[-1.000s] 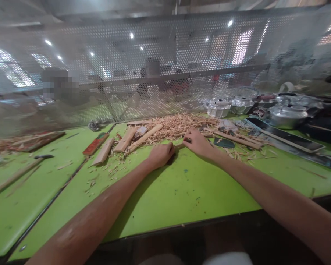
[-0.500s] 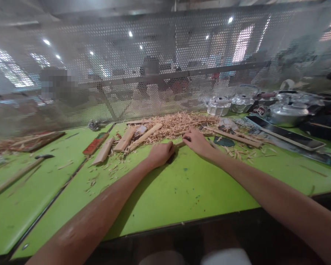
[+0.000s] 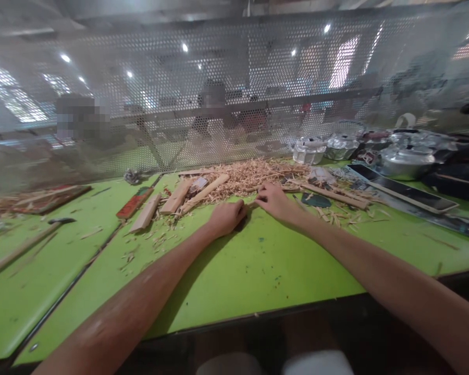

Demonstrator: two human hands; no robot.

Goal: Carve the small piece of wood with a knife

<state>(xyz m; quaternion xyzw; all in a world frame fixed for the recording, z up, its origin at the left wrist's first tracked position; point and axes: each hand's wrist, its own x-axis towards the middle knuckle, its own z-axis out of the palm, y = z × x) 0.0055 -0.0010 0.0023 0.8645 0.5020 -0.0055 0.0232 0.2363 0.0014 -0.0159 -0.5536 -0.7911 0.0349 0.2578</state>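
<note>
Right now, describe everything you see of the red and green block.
The red and green block is a long, flat, rectangular bar that looks wooden. Its near part is red-orange with dark, illegible marks; its far end is green. It lies slanting away to the right, over the dark seam in the green tabletop. A pale wooden piece lies close on its right. Neither the left hand nor the right hand touches it.

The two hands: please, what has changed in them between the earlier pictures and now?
The right hand moved slightly left, so the gap to the left hand is a little narrower. No taking hold or letting go is visible; a small piece of wood shows between them. The left hand, the long-handled tool and the pile of shavings stayed.
</note>
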